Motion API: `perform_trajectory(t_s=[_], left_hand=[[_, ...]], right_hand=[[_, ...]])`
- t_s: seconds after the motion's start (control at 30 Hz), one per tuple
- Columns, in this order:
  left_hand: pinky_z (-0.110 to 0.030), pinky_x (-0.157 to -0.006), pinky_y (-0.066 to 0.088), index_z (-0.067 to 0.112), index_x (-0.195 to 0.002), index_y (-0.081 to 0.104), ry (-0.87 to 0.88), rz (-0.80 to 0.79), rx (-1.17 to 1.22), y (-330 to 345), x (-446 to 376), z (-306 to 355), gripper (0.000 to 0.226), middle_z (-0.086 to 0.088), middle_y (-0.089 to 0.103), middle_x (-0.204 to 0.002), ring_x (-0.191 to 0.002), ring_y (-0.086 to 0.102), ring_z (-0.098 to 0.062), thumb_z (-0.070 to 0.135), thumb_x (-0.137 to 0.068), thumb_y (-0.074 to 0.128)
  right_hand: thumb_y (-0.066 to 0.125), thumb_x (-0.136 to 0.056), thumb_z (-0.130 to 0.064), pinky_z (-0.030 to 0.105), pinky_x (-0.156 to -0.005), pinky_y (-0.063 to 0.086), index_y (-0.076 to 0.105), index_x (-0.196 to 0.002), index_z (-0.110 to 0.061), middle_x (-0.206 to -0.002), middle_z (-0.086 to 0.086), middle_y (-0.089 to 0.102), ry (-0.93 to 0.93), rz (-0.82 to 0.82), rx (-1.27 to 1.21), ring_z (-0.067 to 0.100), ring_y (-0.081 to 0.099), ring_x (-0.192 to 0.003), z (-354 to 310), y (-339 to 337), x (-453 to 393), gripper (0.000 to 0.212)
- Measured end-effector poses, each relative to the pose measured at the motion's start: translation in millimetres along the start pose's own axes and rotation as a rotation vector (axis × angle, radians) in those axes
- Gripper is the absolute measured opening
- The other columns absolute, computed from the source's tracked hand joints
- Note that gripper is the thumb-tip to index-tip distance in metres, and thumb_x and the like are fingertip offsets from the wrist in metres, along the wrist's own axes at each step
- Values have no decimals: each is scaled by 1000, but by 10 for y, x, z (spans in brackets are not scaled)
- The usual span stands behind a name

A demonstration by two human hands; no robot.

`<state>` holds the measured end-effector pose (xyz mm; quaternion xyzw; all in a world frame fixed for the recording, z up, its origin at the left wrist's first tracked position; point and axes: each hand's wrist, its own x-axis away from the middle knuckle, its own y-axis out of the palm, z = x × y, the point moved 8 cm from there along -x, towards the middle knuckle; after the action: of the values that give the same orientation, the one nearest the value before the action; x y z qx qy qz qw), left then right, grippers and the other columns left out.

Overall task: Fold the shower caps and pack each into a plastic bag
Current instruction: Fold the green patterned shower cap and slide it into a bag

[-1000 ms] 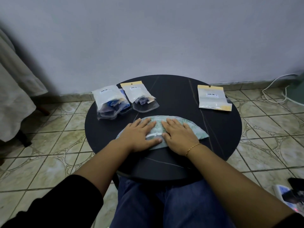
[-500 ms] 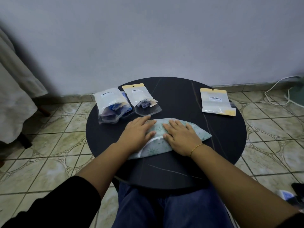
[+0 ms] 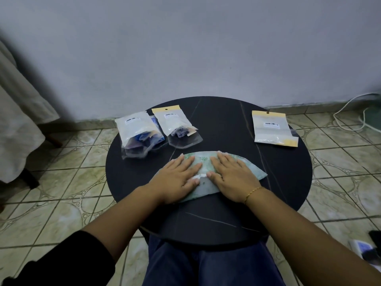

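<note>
A pale green patterned shower cap (image 3: 203,160) lies folded flat in a half-moon shape in the middle of the round black table (image 3: 226,207). My left hand (image 3: 177,178) presses flat on its left half, fingers spread. My right hand (image 3: 231,176) presses flat on its right half, a gold bracelet on the wrist. Both thumbs meet at the cap's white elastic edge. Two plastic bags with blue caps inside (image 3: 137,137) (image 3: 177,126) lie at the back left. An empty-looking plastic bag with a yellow header (image 3: 272,129) lies at the back right.
The table stands on a tiled floor (image 3: 61,176) close to a grey wall. A white cloth (image 3: 16,120) hangs at the left. A white cable (image 3: 348,116) runs along the floor at the right. My blue-trousered legs (image 3: 206,265) are under the table's front edge.
Both hands have slid slightly over the cap while pressing it flat; the cap's left end now lies under my left hand. The bags have not moved.
</note>
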<state>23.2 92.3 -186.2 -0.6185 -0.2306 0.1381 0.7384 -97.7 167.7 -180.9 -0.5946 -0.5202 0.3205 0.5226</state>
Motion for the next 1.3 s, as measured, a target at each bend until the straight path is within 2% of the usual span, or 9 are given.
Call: perform_trajectory(t_s=[0.1, 0.2, 0.67, 0.77, 0.83, 0.93, 1.07, 1.17, 1.3], left_hand=[[-29, -116, -7, 39, -148, -3, -46, -32, 50, 3, 45, -102, 76, 13, -10, -157, -144, -15, -10, 73, -82, 11], [-28, -116, -6, 39, -148, -5, -56, -30, 59, 3, 94, -142, 87, 14, -11, -157, -143, -15, -7, 79, -72, 5], [-32, -116, -7, 37, -149, -4, -171, -4, 121, 43, 321, -141, 70, 15, -11, -157, -143, -14, -4, 67, -90, 20], [-35, -116, -7, 36, -150, -3, -223, -4, 135, 38, 348, -93, 69, 13, -12, -157, -144, -14, -7, 66, -92, 19], [-37, -117, -7, 35, -150, -2, -274, -3, 156, 31, 351, -23, 68, 11, -11, -158, -144, -14, -9, 65, -93, 19], [-43, -116, -7, 32, -151, 1, -384, 24, 191, 48, 329, 138, 66, 8, -9, -159, -145, -12, -14, 63, -94, 14], [-48, -114, -9, 26, -152, 7, -486, 19, 384, 44, 209, 393, 58, 3, -6, -160, -145, -12, -21, 47, -99, 14], [-48, -114, -3, 29, -149, 21, -448, -6, 418, -39, 179, 488, 51, 3, 3, -160, -146, -4, -24, 35, -98, 21], [-43, -114, 4, 38, -141, 37, -335, 111, 278, -157, 283, 428, 46, 12, 25, -154, -145, 10, -17, 41, -96, 36]], right_hand=[[15, -98, -53, 32, -116, -4, 0, -151, -26, -159, -6, -8, 28, -7, -36, 8, -9, -145, 80, -18, 10, 61], [14, -99, -51, 33, -117, -4, 1, -151, -25, -159, -4, -7, 81, 5, -45, 10, -7, -145, 150, -26, 19, 60], [7, -99, -44, 47, -114, -13, 2, -151, -21, -159, -5, -4, 453, 90, -79, 13, -7, -146, 622, -94, 221, 58], [11, -99, -40, 50, -115, -11, 9, -151, -17, -160, 2, -1, 550, 194, -42, 19, -6, -146, 702, -188, 352, 58], [22, -98, -37, 53, -113, -7, 20, -149, -20, -159, 5, 4, 526, 308, 8, 23, -3, -146, 619, -273, 450, 54], [39, -95, -36, 46, -107, 14, 47, -134, -29, -151, 1, 27, 380, 456, 4, 21, 20, -136, 290, -374, 559, 41], [27, -95, -54, 43, -97, 23, 48, -129, -32, -136, -4, 46, 311, 309, -72, 20, 35, -125, 92, -302, 444, 46], [23, -94, -59, 48, -101, 21, 40, -135, -33, -141, -3, 42, 344, 203, -90, 22, 34, -128, 217, -284, 339, 52], [26, -95, -54, 52, -104, 18, 32, -140, -33, -147, -6, 33, 305, 120, -54, 23, 28, -133, 371, -312, 212, 50]])
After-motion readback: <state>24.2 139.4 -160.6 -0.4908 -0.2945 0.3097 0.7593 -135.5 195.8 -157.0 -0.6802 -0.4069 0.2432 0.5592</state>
